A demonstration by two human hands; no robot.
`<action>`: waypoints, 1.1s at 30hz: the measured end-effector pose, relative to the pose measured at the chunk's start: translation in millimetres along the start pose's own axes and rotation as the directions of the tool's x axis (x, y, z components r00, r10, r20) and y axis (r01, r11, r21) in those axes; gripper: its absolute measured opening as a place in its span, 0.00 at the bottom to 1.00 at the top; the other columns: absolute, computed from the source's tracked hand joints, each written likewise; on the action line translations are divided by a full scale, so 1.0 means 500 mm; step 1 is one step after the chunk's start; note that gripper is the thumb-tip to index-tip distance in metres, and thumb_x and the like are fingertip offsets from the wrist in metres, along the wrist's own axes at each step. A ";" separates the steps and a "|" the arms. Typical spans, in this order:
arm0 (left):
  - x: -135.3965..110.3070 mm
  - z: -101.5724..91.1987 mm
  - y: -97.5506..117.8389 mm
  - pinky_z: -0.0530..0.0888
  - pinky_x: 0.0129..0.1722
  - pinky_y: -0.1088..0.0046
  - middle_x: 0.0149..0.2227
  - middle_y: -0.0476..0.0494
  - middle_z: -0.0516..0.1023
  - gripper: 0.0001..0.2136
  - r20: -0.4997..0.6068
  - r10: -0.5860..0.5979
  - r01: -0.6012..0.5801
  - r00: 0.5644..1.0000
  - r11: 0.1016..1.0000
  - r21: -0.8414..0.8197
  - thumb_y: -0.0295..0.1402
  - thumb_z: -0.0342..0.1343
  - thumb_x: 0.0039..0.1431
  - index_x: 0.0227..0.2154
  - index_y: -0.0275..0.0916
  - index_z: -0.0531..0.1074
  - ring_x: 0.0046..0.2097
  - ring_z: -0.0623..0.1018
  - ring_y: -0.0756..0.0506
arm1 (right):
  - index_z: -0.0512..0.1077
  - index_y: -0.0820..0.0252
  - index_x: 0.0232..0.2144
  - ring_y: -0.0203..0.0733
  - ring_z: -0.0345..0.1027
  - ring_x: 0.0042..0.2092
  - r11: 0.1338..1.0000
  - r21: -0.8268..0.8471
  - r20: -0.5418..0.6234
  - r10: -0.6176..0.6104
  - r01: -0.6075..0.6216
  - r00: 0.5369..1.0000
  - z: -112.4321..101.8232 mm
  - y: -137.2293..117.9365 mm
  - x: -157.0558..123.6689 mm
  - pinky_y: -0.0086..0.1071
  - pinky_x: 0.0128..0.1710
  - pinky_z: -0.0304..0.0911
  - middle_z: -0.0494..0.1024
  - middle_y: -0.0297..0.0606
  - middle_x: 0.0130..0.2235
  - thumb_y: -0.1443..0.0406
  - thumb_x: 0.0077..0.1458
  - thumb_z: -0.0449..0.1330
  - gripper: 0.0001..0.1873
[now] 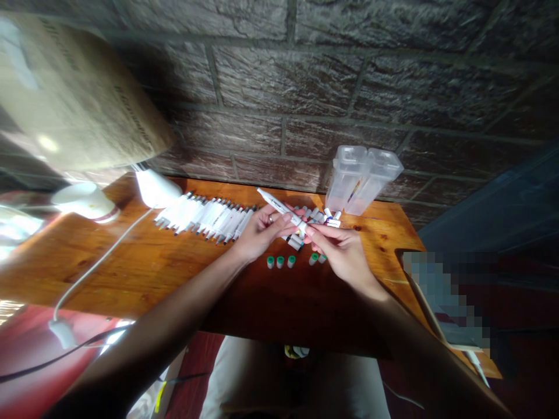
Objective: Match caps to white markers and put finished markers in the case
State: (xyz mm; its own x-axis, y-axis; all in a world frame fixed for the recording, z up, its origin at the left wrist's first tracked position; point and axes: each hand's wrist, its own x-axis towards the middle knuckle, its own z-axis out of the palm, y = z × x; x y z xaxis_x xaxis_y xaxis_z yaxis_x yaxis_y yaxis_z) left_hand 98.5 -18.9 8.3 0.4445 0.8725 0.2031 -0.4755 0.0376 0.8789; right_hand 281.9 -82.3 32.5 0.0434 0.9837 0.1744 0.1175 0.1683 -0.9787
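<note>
A white marker (279, 205) is held at a slant above the table, its narrow tip pointing up and to the left. My left hand (262, 231) is closed round its barrel, with a ring on one finger. The fingers of my right hand (338, 247) pinch the marker's lower right end; whether a separate cap is between them I cannot tell. Below the hands stand several green-topped marker caps (280, 262). Behind and under the fingers lie loose grey and white caps (315, 214), partly hidden by the hands.
Left of my hands lies a row of white markers (205, 216). Two clear plastic cases (364, 180) stand at the back by the brick wall (279, 87). A lamp (155, 187), a white cup (87, 201) and a cable (102, 259) occupy the left; a blurred-out tablet-like device (445, 302) lies right.
</note>
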 end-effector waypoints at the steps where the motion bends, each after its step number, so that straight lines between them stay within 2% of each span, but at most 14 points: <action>1: 0.000 0.000 0.000 0.79 0.51 0.67 0.47 0.40 0.84 0.13 0.000 0.000 0.000 1.000 1.000 -0.005 0.36 0.65 0.59 0.45 0.39 0.76 0.48 0.83 0.43 | 0.84 0.57 0.39 0.38 0.72 0.27 1.000 -0.007 0.001 -0.007 0.007 1.000 0.000 -0.001 0.001 0.32 0.28 0.70 0.84 0.38 0.31 0.54 0.53 0.68 0.16; 5: 0.004 0.004 0.000 0.80 0.49 0.68 0.46 0.40 0.84 0.14 -0.030 -0.011 0.010 0.999 0.999 -0.033 0.37 0.66 0.57 0.44 0.38 0.76 0.48 0.83 0.43 | 0.83 0.58 0.38 0.39 0.74 0.29 0.996 -0.065 0.000 -0.055 0.055 0.998 -0.001 -0.001 0.004 0.32 0.28 0.69 0.84 0.39 0.31 0.54 0.55 0.66 0.16; 9: 0.008 0.011 0.003 0.79 0.51 0.65 0.44 0.39 0.84 0.15 -0.057 -0.015 0.011 0.998 0.997 -0.073 0.37 0.69 0.54 0.41 0.37 0.76 0.48 0.83 0.42 | 0.82 0.58 0.40 0.41 0.75 0.31 0.979 -0.148 0.011 -0.141 0.141 0.990 -0.004 0.005 0.004 0.32 0.30 0.69 0.83 0.39 0.32 0.54 0.58 0.64 0.16; 13: 0.010 0.015 0.012 0.79 0.52 0.65 0.44 0.39 0.84 0.15 -0.093 -0.004 -0.005 0.996 0.996 -0.094 0.37 0.70 0.52 0.40 0.36 0.77 0.47 0.84 0.42 | 0.79 0.58 0.47 0.40 0.75 0.32 0.946 -0.236 0.007 -0.230 0.225 0.973 -0.006 0.012 0.000 0.34 0.35 0.70 0.83 0.37 0.34 0.56 0.55 0.67 0.19; 15: 0.010 0.014 0.017 0.78 0.52 0.66 0.45 0.38 0.84 0.15 -0.104 0.002 -0.012 0.995 0.996 -0.088 0.37 0.69 0.53 0.39 0.35 0.77 0.46 0.84 0.43 | 0.79 0.58 0.47 0.41 0.76 0.35 0.935 -0.255 0.001 -0.256 0.247 0.967 -0.006 0.013 -0.001 0.35 0.39 0.71 0.84 0.38 0.37 0.57 0.54 0.68 0.19; 22: 0.009 0.012 0.018 0.78 0.54 0.61 0.43 0.38 0.85 0.16 -0.094 0.005 -0.010 0.996 0.999 -0.054 0.37 0.70 0.51 0.39 0.35 0.76 0.47 0.84 0.41 | 0.81 0.60 0.42 0.40 0.75 0.31 0.973 -0.164 -0.054 -0.172 0.161 0.984 -0.003 0.013 0.001 0.34 0.32 0.71 0.84 0.39 0.33 0.55 0.57 0.65 0.17; 30: 0.009 0.017 0.016 0.77 0.55 0.61 0.41 0.39 0.85 0.16 -0.123 0.032 -0.036 0.992 0.999 -0.031 0.37 0.71 0.50 0.38 0.35 0.77 0.50 0.82 0.39 | 0.82 0.57 0.42 0.43 0.78 0.38 0.988 -0.086 -0.065 -0.131 0.125 0.989 -0.004 0.001 0.001 0.37 0.40 0.73 0.85 0.39 0.40 0.57 0.55 0.67 0.15; 33: 0.008 0.013 0.014 0.77 0.54 0.61 0.42 0.39 0.85 0.16 -0.109 0.042 -0.044 0.993 0.999 -0.018 0.37 0.71 0.50 0.39 0.36 0.77 0.50 0.83 0.39 | 0.82 0.58 0.41 0.39 0.74 0.31 0.997 0.000 -0.045 -0.071 0.071 0.996 -0.004 -0.001 0.004 0.34 0.33 0.71 0.84 0.38 0.34 0.57 0.53 0.69 0.15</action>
State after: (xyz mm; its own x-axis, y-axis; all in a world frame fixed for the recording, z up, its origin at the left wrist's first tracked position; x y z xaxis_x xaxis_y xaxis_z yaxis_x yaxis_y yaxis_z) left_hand 101.7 -18.5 18.0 0.3386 0.9213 0.1912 -0.5081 0.0080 0.8613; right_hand 283.8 -80.6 33.4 0.0796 0.9654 0.2481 0.1202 0.2378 -0.9638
